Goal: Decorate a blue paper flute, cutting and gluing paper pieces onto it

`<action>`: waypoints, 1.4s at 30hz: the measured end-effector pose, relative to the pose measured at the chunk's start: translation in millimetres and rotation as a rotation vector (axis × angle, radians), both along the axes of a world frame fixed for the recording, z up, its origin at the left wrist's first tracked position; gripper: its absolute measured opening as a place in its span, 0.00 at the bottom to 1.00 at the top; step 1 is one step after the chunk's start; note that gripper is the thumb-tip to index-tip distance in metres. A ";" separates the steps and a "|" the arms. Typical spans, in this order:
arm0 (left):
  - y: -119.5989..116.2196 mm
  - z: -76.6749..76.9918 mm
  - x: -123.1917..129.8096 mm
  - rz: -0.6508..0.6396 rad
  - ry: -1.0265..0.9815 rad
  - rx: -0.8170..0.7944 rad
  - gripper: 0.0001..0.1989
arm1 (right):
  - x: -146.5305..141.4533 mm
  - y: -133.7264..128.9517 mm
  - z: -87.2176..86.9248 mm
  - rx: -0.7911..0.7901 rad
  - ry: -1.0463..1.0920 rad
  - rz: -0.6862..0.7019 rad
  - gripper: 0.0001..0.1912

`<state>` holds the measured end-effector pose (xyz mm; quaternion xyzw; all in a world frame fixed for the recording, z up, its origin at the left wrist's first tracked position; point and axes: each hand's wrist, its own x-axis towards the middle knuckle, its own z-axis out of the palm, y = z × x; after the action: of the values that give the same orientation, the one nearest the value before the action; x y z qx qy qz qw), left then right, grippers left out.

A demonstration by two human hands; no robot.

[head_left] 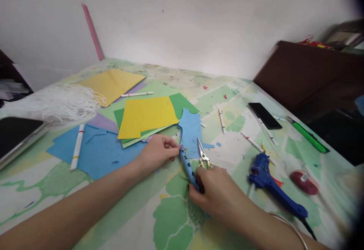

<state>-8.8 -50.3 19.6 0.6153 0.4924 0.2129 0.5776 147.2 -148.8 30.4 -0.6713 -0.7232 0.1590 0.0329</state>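
Note:
A narrow, curved blue strip with dark spots [187, 167] stretches between my two hands above the table. My left hand [158, 150] pinches its upper tip between thumb and fingers. Around its lower end, my right hand [214, 187] is closed, with the thumb on the near side. Scissors with gold handles [203, 156] point away from me just beyond my right knuckles; the hand partly covers the handles, and I cannot tell whether it touches them. A cut sheet of light blue craft material [191, 128] lies behind the strip, with small blue scraps by it.
To the right are a blue glue gun [264, 181], a green utility knife [308, 136], a black phone [264, 115], a red mouse [303, 182] and several markers. Yellow sheets [148, 113], blue sheets [99, 153] and white cords [62, 104] lie leftward. A wall stands behind.

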 end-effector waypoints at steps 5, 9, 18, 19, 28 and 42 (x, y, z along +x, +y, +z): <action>2.8 0.0 -0.9 0.027 -0.031 -0.048 0.05 | 1.7 0.0 -5.2 0.021 0.064 -0.023 0.09; 4.6 0.1 -1.5 0.026 -0.034 -0.049 0.05 | 4.4 -1.7 -6.7 0.013 0.122 -0.002 0.09; 3.4 1.8 -2.2 0.028 -0.076 -0.079 0.04 | 5.6 -5.1 -10.5 0.026 0.168 0.033 0.09; 3.3 2.1 -2.0 0.031 -0.079 -0.083 0.04 | 5.6 -5.0 -10.4 0.025 0.166 0.034 0.09; 3.6 2.4 -3.2 0.036 -0.107 -0.101 0.04 | 4.9 -4.1 -8.4 0.011 0.146 0.048 0.09; 3.1 1.8 -2.2 0.039 -0.071 -0.076 0.04 | 3.9 -4.1 -12.4 0.051 0.142 0.068 0.09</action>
<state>-11.0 -47.1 21.5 0.5751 0.4912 0.2271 0.6136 151.0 -152.9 17.9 -0.6322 -0.7454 0.1886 0.0957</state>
